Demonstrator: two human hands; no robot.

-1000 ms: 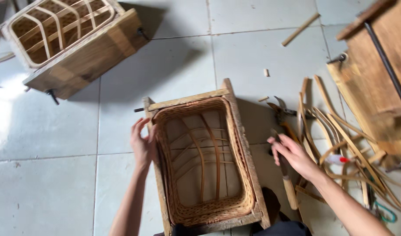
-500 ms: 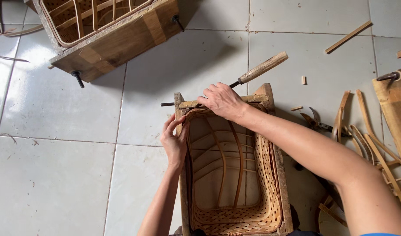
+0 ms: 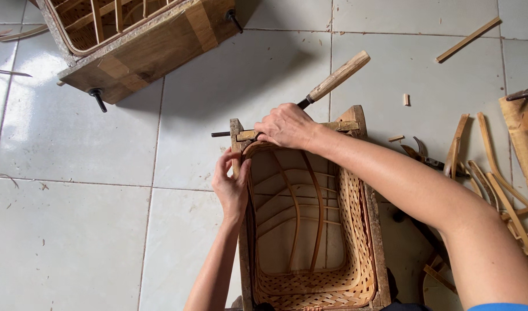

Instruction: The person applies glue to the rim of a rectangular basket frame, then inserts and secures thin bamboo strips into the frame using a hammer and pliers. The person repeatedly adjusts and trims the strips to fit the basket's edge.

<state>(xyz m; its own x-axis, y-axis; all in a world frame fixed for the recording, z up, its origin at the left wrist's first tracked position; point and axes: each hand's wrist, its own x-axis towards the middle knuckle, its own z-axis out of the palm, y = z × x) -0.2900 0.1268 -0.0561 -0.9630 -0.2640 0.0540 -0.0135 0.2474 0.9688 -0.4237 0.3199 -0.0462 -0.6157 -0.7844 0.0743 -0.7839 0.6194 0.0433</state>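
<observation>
A: Head view, looking straight down. Half-woven basket (image 3: 310, 230) sitting inside a wooden frame (image 3: 379, 247) on the tiled floor (image 3: 74, 230), low in the middle of the picture.

B: And the hands?

A: Right hand (image 3: 286, 125) reaching across from the right, closed over the far top bar of the frame and wrapped around a tool (image 3: 327, 86). Wooden handle sticking up and away to the right past the knuckles, dark metal shaft showing just below the handle. Thin dark tip poking out left of the frame's corner post; hard to say whether part of the same tool.

B: Grip on it?

A: Fingers curled tight together on the tool and the bar, no gap showing.

B: Left hand?

A: Left hand (image 3: 231, 185) on the left upper corner of the frame, fingers pinched together on the basket rim just beside the corner post, thumb on the inner side. Clamped on the rim, not loose.

B: Anything else around?

A: Second frame with a basket (image 3: 131, 40) tipped on its side at upper left, well apart, black bolts jutting from its ends. Pile of cane strips (image 3: 494, 173) to the right, with pliers (image 3: 422, 154) lying near the right forearm. One loose stick (image 3: 468, 39) at upper right, a few small offcuts between it and the frame.
</observation>
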